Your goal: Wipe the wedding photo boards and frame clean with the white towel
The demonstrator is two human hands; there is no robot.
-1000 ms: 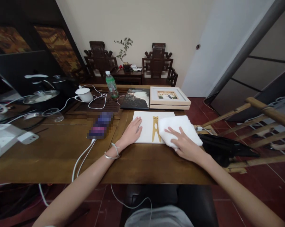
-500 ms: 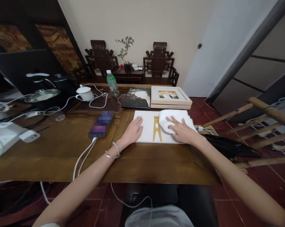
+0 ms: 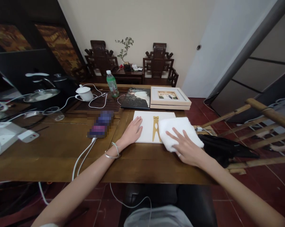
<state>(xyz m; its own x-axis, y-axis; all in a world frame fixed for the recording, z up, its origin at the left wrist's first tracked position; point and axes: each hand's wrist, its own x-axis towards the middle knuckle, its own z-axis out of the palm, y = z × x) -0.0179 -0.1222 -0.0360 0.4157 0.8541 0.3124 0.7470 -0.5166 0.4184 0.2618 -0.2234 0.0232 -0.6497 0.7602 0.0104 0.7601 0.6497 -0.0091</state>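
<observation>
A thin white rectangular board [image 3: 146, 121] lies on the wooden table in front of me, with a gold long-legged animal figure [image 3: 155, 126] on its face. My left hand [image 3: 133, 130] rests flat on the board's left edge, fingers stretched out. My right hand [image 3: 183, 145] lies spread on top of a folded white towel [image 3: 180, 126], pressing it down. This towel covers the right part of the board and hangs over its near edge. One leg of the figure is partly hidden under it.
Behind the board lie a dark picture panel [image 3: 139, 97] and a stack of pale picture frames [image 3: 171, 102]. A phone [image 3: 101, 124] on a cable sits to the left, near a bottle [image 3: 112, 83], a lidded white cup [image 3: 84, 93] and a plastic cup [image 3: 54, 113]. A wooden rack [image 3: 263, 126] stands right.
My right hand has drawn the towel toward me and slightly right, past the board's near edge. The towel looks more spread out. My left hand has stayed in place.
</observation>
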